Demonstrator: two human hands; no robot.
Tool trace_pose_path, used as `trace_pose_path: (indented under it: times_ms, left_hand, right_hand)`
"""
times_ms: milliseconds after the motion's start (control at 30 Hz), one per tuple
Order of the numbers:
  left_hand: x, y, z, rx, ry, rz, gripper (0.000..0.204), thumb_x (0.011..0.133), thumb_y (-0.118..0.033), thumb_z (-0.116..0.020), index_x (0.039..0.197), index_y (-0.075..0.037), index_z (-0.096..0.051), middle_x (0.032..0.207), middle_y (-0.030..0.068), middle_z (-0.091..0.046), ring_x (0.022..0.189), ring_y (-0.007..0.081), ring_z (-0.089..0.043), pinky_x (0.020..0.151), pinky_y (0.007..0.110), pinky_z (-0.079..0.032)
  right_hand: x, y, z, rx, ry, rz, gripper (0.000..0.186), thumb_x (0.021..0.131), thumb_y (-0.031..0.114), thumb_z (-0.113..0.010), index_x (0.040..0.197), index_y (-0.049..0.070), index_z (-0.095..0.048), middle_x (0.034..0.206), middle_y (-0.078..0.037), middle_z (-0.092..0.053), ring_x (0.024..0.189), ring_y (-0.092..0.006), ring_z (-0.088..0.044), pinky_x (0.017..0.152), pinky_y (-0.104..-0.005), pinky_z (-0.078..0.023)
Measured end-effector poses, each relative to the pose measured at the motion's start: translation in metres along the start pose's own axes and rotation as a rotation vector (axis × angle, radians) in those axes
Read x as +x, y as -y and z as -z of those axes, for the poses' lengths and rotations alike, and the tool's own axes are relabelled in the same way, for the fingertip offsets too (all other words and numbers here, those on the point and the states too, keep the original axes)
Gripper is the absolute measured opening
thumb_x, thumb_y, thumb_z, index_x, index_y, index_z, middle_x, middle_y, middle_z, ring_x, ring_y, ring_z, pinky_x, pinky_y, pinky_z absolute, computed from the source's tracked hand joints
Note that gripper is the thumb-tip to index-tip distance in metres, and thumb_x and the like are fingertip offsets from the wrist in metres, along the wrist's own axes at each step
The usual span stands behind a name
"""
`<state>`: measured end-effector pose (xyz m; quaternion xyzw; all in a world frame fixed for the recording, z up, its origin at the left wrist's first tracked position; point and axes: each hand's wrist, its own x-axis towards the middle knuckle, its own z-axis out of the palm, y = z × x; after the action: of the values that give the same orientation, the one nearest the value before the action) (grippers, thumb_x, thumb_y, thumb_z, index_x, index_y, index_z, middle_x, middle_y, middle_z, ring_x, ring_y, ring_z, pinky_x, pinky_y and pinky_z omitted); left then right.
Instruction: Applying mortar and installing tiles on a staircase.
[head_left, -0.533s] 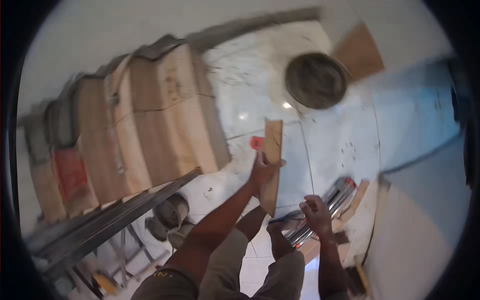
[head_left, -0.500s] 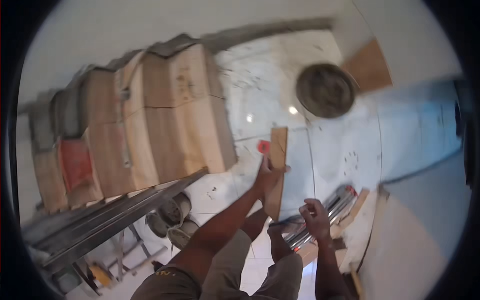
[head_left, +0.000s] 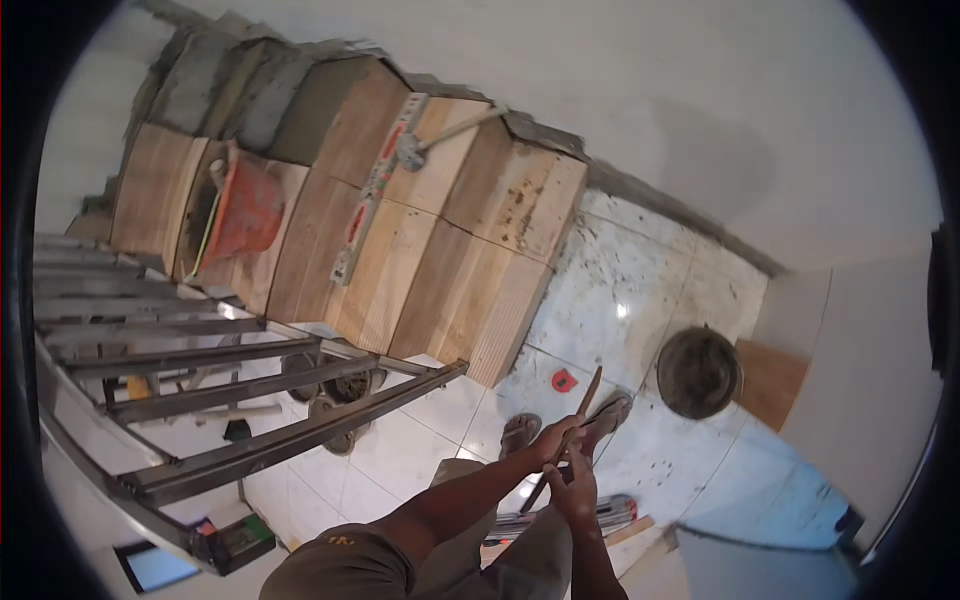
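A narrow wood-look tile strip (head_left: 592,388) is held in front of my legs, seen almost edge-on and slanting. My left hand (head_left: 556,442) is closed around its middle. Close below, my right hand (head_left: 573,488) has its fingers and thumb against the same strip, partly overlapping it in view. Beyond the hands, a small red object with a dark centre (head_left: 564,381) lies on the floor by my sandalled feet. Partly behind my right arm and legs is a long metal tile cutter (head_left: 615,512).
Wood-look tiled stairs (head_left: 430,290) rise to the left, carrying a spirit level (head_left: 378,190), a mallet (head_left: 411,153) and an orange-red bucket (head_left: 250,212). Metal railing (head_left: 300,430) borders their near side. A round mortar tub (head_left: 698,372) stands at right, beside a brown board (head_left: 772,375).
My view has swung, shifting the stairs and tub. The strip has turned from its broad face to nearly edge-on. My right hand, apart before, has come to it beside my left.
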<state>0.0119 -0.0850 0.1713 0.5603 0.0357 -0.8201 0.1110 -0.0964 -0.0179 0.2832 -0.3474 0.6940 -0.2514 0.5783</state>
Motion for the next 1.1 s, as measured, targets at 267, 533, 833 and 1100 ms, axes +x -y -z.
trace_pose_path:
  times_ms: [267,533,833,1100]
  left_hand:
    - [-0.019,-0.056,-0.032,-0.315,0.142,-0.052,0.061,0.094,-0.065,-0.065,0.121,-0.01,-0.066,0.118,0.0091,-0.07,0.102,0.0265,-0.072,0.082,0.046,-0.059]
    - [-0.054,-0.119,-0.09,-0.568,0.323,-0.274,0.076,0.097,-0.074,-0.053,0.136,-0.009,-0.062,0.122,0.0102,-0.071,0.111,0.027,-0.07,0.085,0.053,-0.059]
    - [-0.052,-0.192,-0.055,-0.824,0.353,-0.479,0.076,0.096,-0.076,-0.051,0.128,-0.009,-0.066,0.108,0.0121,-0.075,0.094,0.0285,-0.073,0.077,0.046,-0.06]
    - [-0.074,-0.227,-0.041,-1.107,0.265,-0.499,0.072,0.1,-0.073,-0.048,0.133,-0.01,-0.063,0.115,0.0129,-0.072,0.097,0.0305,-0.074,0.077,0.045,-0.06]
  right_hand:
    - [0.063,0.005,0.143,-0.038,0.086,-0.015,0.031,0.097,0.016,-0.072,0.123,-0.002,-0.068,0.099,-0.011,-0.076,0.088,-0.016,-0.07,0.082,-0.0312,-0.056]
    - [0.165,0.109,0.257,-0.352,-0.087,0.141,0.031,0.097,0.017,-0.072,0.119,-0.004,-0.068,0.09,-0.008,-0.072,0.079,-0.0141,-0.066,0.076,-0.0304,-0.055]
    - [0.265,0.466,0.062,-0.394,0.261,0.59,0.032,0.1,0.016,-0.069,0.124,-0.005,-0.067,0.096,-0.005,-0.071,0.084,-0.012,-0.065,0.082,-0.0292,-0.054]
    - [0.269,0.71,-0.211,-0.474,0.568,1.411,0.029,0.095,0.02,-0.073,0.119,0.005,-0.07,0.098,-0.015,-0.071,0.094,-0.033,-0.068,0.087,-0.0414,-0.054]
